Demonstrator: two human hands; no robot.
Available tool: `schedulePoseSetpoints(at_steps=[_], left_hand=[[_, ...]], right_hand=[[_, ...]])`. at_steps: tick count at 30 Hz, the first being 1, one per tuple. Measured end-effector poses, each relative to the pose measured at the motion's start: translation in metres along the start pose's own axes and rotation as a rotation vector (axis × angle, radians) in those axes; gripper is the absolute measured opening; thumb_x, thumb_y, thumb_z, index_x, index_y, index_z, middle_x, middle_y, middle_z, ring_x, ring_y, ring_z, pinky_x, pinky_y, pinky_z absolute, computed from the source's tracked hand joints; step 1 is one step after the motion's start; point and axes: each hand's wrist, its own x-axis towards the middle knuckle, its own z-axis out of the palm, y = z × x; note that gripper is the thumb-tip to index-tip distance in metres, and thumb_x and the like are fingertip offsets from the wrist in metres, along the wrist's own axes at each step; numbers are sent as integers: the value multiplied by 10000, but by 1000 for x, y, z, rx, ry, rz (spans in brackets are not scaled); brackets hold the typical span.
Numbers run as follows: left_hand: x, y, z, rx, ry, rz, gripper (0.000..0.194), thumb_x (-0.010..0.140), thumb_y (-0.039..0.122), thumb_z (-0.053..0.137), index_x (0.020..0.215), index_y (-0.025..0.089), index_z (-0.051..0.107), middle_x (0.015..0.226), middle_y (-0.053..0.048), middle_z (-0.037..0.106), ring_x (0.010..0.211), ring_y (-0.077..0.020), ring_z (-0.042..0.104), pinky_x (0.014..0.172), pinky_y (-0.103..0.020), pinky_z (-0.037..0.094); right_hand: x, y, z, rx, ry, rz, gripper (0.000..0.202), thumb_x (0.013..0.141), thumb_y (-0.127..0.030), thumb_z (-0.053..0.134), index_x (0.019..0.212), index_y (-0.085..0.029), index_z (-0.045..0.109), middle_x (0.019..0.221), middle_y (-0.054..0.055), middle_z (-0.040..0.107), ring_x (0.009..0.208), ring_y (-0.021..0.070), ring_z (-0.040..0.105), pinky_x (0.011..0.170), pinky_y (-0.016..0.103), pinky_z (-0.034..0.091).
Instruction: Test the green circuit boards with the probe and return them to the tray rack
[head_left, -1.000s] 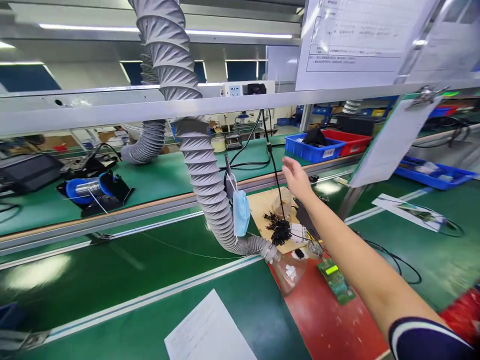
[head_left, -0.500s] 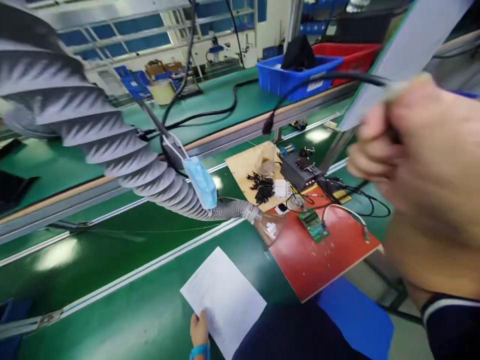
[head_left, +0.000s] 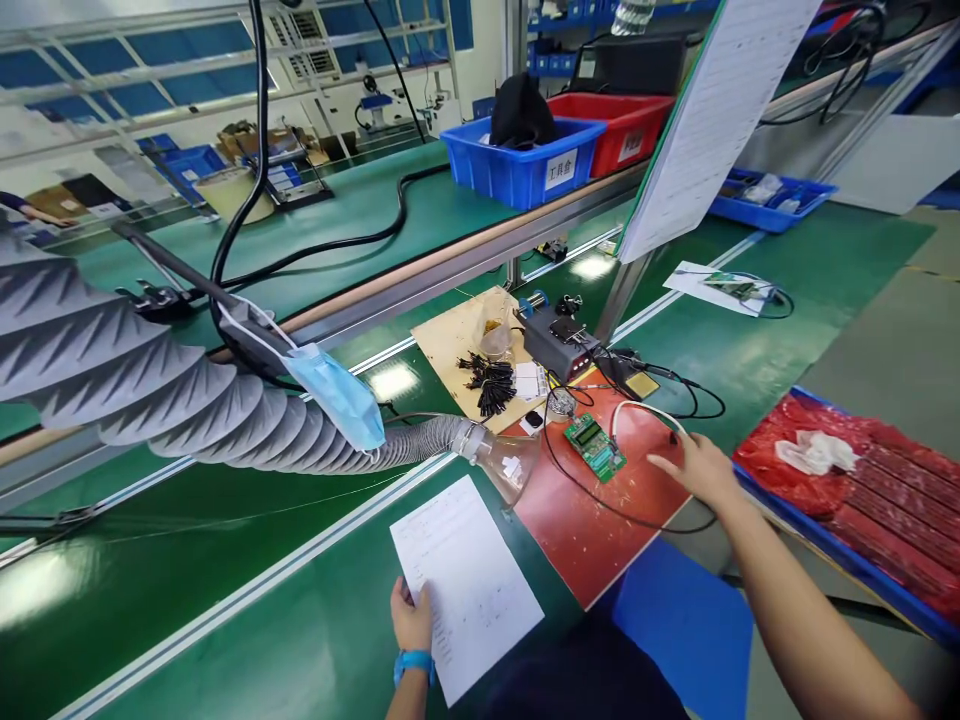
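My left hand, with a blue band at the wrist, grips the left edge of a printed white paper sheet over the green bench. Over the right side of a red board, my right hand is held low with thumb and forefinger apart. The end of a white cable runs up to its fingertips; whether they touch it I cannot tell. This cable leads to a green circuit board with a small display. A thin black cable loops across the red board and passes below the right hand.
A grey ribbed hose with a clear funnel and a hanging blue mask crosses from the left. A grey box and black cable bundle stand behind. Papers hang upper right; a tray of red bags is at right.
My right hand, formerly raised close to the camera and closed round a black cable, has dropped to the red board and opened. The view has shifted right; my left hand still holds the sheet.
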Motion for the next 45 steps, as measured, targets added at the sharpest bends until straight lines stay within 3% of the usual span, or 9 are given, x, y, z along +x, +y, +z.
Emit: schedulePoseSetpoints(at_steps=[6,10,17,27,30,35,38,41,45], left_hand=[[-21,-2,-10,161,126,16,478,856,290,607,1291,143,474,1336,-138,500,1310,-315,406,1061,-557,344],[-38,-3,-20,167,171,39,512,805,325,547,1251,79,491,1243,-204,549,1306,-373,401,1060,-554,349],[-71,28,-39,87,65,277,456,797,464,450,1081,134,584,1144,-201,602,1209,-406,488,1021,-610,368],[-167,222,-9,-231,-1084,853,986,541,500,848,1382,165,458,1386,-151,527,1267,-312,503,1086,-447,387],[-174,239,-19,-248,-1051,689,400,807,394,655,1133,163,655,1126,-107,701,1049,-258,644,964,-395,489],[-159,232,-52,-219,-1082,563,342,754,422,685,923,124,683,806,-86,743,713,-226,686,710,-343,566],[-157,237,-73,-288,-1160,501,423,694,472,738,940,132,688,816,-76,747,718,-222,691,685,-316,567],[-163,245,-91,-439,-1181,435,453,676,445,774,1003,141,695,958,-95,749,886,-254,695,784,-324,561],[-167,246,-103,-711,-837,282,451,656,455,790,962,138,692,914,-98,754,827,-253,709,771,-356,577]], right_hand=[[31,-3,114,-200,-165,-166,429,885,-393,595,1247,-168,543,1353,109,508,1260,290,461,1048,556,353],[29,-5,144,-269,-173,-175,581,858,-408,615,1359,-176,435,1383,137,466,1262,319,452,1049,585,334],[-24,-20,89,-209,-51,-311,1093,668,-480,709,1487,-75,108,1484,248,295,1378,381,297,1111,526,297],[-210,-98,54,157,15,-398,1175,688,-517,742,1508,-188,-32,1256,189,497,1093,315,597,887,489,528],[-209,-106,39,-17,-91,-640,918,744,-612,648,1471,-207,261,1205,155,565,1086,313,598,883,468,527],[-132,-124,-1,64,479,-889,491,911,-541,429,1226,-192,569,1221,143,569,1199,322,501,1043,560,346],[-94,-149,12,284,-67,-791,708,887,-676,334,1421,-212,364,1478,141,371,1385,299,309,1149,527,189],[-103,-166,40,392,-544,-760,848,849,-763,119,1466,-208,292,1347,155,530,1254,280,497,1063,471,355],[-166,-147,58,585,-1198,-476,1100,713,-848,377,1521,-173,58,964,105,659,912,245,643,921,419,430]])
